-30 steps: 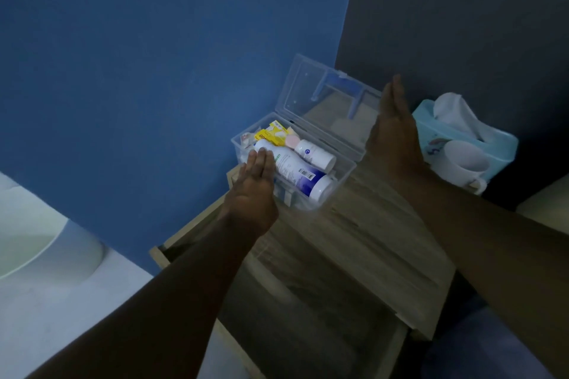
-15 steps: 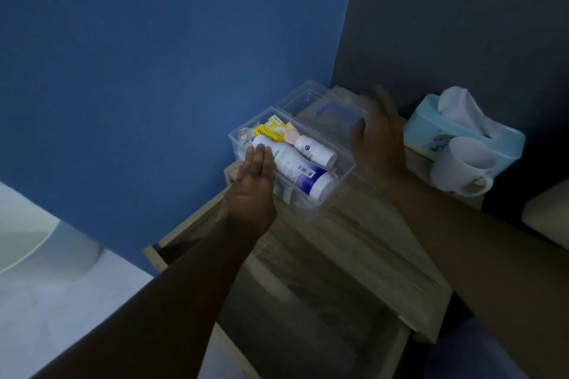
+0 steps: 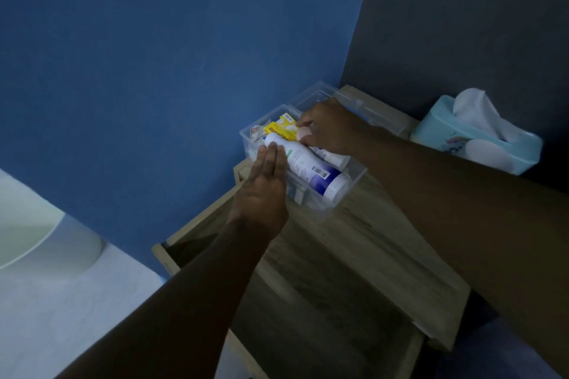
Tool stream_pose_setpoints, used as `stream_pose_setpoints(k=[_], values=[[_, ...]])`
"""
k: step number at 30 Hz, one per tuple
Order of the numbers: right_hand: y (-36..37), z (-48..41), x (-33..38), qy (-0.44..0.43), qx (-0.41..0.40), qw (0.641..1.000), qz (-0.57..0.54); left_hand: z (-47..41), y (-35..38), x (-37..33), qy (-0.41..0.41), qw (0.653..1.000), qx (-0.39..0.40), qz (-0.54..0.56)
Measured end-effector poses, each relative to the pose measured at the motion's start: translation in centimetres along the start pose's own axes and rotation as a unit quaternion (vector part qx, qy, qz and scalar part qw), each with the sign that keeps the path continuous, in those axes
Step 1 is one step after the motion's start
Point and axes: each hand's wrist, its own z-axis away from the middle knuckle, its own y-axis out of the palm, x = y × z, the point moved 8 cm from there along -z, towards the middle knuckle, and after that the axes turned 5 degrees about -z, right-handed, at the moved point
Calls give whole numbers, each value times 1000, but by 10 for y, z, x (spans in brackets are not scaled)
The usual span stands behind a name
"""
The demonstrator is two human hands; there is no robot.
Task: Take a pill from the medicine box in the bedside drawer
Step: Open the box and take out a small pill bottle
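A clear plastic medicine box [image 3: 354,183] stands on the wooden bedside table [image 3: 385,252], its lid [image 3: 309,95] folded back flat behind it. Inside lie a large white bottle with a blue end [image 3: 311,169], a yellow pack [image 3: 281,128] and a small white bottle with a pink cap [image 3: 303,133]. My left hand [image 3: 264,188] lies flat against the box's near-left side, fingertips touching the large bottle. My right hand [image 3: 332,129] reaches into the box from the right, thumb and fingers closed around the small bottle's pink cap. Most of that bottle is hidden under the hand.
The table's drawer [image 3: 308,317] is pulled open below the box, dark inside. A light-blue tissue box [image 3: 480,138] and a blurred white mug [image 3: 489,155] stand at the table's right rear. Blue wall runs behind; white bedding [image 3: 46,286] lies to the left.
The lid went from upright to flat behind the box. My right hand left the lid and moved into the box onto the small bottle. My left hand stayed at the box.
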Motion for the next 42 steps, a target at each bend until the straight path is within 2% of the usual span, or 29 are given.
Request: stream_pose_setpoints(k=[8,13,16,18,21,23,24,25,27,29,31,34,38,42], values=[[-3,-1,7,-7,-30,999,-27,-1,1,0,-5,1000,9,-7],[-28,23,19,-19,-95,993,-67,-3,-1,1,-21,998,55,5],[-44,45,26,-29,-109,991,-76,-5,-8,0,-34,994,87,49],[-54,62,31,-32,-108,990,-87,-6,-19,-1,-31,994,92,39],[-74,92,38,-49,-128,985,-107,-6,-50,-15,-12,999,16,48],[-88,113,41,-52,-140,980,-129,-3,-72,-32,-22,989,-59,131],[-94,122,42,-57,-144,978,-137,-1,-76,-38,-46,975,-72,207],[-102,132,43,-60,-148,977,-138,0,-76,-47,-77,946,-62,309],[-118,151,46,-58,-155,977,-134,5,-73,-71,-125,841,-21,526],[-134,167,49,-63,-166,976,-128,10,-75,-93,-146,746,-8,650],[-147,182,54,-71,-170,976,-119,15,-78,-115,-133,687,12,714],[-164,200,63,-80,-168,976,-116,25,-83,-143,-98,632,50,767],[-175,214,78,-109,-164,977,-83,37,-87,-157,-111,533,41,838],[-180,218,95,-141,-153,976,-69,48,-90,-160,-131,482,29,866]])
